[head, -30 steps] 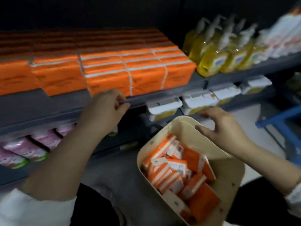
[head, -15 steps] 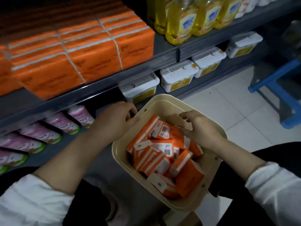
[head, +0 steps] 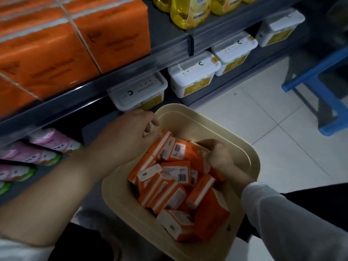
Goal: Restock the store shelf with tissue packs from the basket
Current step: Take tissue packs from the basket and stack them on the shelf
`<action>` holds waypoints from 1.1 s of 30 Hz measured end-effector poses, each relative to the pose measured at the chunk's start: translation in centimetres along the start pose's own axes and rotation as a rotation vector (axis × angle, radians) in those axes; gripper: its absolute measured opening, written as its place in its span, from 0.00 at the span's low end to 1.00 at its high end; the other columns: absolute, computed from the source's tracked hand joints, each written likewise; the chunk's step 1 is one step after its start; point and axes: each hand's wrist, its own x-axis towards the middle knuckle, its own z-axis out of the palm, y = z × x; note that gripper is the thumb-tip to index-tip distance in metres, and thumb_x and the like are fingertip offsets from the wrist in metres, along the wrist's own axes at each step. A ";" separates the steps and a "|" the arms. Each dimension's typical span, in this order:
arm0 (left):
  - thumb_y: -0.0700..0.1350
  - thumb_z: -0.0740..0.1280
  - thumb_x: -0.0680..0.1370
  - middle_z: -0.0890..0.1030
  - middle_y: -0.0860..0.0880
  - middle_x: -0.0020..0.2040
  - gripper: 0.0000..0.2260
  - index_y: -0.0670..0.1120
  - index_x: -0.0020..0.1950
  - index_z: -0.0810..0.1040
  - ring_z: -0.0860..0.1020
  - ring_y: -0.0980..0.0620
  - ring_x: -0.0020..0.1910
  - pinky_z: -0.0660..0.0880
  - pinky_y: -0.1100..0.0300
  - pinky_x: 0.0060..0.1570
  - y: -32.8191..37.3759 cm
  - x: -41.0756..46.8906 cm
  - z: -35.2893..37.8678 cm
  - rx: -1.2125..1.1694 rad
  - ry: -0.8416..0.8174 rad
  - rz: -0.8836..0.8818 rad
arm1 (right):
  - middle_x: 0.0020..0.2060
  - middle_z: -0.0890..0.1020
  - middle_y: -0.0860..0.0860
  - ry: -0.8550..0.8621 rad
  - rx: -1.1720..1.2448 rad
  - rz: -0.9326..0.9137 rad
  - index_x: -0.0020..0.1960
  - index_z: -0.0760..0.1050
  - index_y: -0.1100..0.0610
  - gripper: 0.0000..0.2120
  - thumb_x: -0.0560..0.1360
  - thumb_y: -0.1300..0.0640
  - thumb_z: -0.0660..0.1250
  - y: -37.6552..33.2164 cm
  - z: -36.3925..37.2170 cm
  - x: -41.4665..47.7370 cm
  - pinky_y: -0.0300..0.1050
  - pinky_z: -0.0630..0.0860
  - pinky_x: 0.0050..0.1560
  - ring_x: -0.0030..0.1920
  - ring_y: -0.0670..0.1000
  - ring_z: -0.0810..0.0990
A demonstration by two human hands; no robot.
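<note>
Grey store shelf (head: pixel 131 71), basket (head: pixel 250 159) low beside it for short reach.
Jumbled tissue packs (head: pixel 169 196) fill the basket; left hand (head: pixel 128 136) pinches one pack's end, right hand (head: pixel 220 157) curls round another, likely gathering a batch.

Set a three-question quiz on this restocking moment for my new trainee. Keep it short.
1. True or false: the basket holds no small orange packs.
2. What stands beside the large orange packs on the upper shelf? A yellow bottles; B green jars; C soup tins.
3. Which hand reaches in from a bare forearm, the left hand or the right hand?
Key: 1 false, the basket is full of them; 2 A; 3 left, since the right arm has a white sleeve down to the wrist.
</note>
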 end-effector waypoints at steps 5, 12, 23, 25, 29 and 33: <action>0.61 0.60 0.74 0.71 0.61 0.44 0.17 0.56 0.59 0.74 0.73 0.63 0.41 0.67 0.67 0.36 -0.4 0.3 0.6 0.003 -0.047 0.001 | 0.55 0.80 0.51 -0.022 -0.075 0.140 0.62 0.75 0.51 0.17 0.74 0.53 0.65 3.0 2.8 2.1 0.44 0.74 0.56 0.54 0.53 0.79; 0.57 0.63 0.76 0.70 0.60 0.50 0.17 0.56 0.64 0.72 0.73 0.61 0.46 0.70 0.63 0.42 -0.5 0.5 0.7 0.010 -0.110 -0.010 | 0.55 0.80 0.58 0.086 -0.027 0.120 0.60 0.76 0.57 0.16 0.73 0.59 0.61 1.0 2.4 2.1 0.47 0.73 0.56 0.55 0.58 0.78; 0.60 0.69 0.70 0.66 0.63 0.58 0.30 0.59 0.70 0.64 0.65 0.62 0.55 0.66 0.60 0.53 -0.4 0.7 -0.5 0.016 -0.084 0.017 | 0.53 0.79 0.59 -0.442 0.593 -0.331 0.56 0.75 0.58 0.10 0.75 0.64 0.66 -11.5 -5.8 -2.0 0.43 0.79 0.51 0.51 0.53 0.80; 0.61 0.68 0.70 0.70 0.60 0.56 0.26 0.59 0.66 0.67 0.70 0.59 0.51 0.70 0.58 0.50 -0.6 0.4 -0.9 0.072 -0.071 -0.027 | 0.55 0.79 0.56 -0.437 0.579 -0.331 0.61 0.74 0.58 0.16 0.74 0.61 0.68 -11.0 -4.5 -1.1 0.42 0.79 0.53 0.54 0.51 0.79; 0.61 0.68 0.71 0.71 0.54 0.57 0.25 0.54 0.64 0.68 0.70 0.56 0.50 0.72 0.52 0.50 -1.5 -0.2 -1.9 0.136 0.072 -0.155 | 0.63 0.76 0.51 -0.366 0.372 -0.277 0.70 0.67 0.56 0.29 0.72 0.51 0.71 -8.0 -0.3 1.9 0.46 0.72 0.64 0.62 0.48 0.75; 0.60 0.69 0.71 0.69 0.54 0.53 0.25 0.52 0.64 0.69 0.71 0.53 0.49 0.72 0.52 0.49 -2.7 -0.7 -2.7 0.057 0.170 -0.290 | 0.65 0.73 0.49 -0.303 0.044 -0.232 0.69 0.68 0.52 0.24 0.75 0.52 0.67 -4.8 3.4 3.8 0.42 0.70 0.61 0.64 0.49 0.73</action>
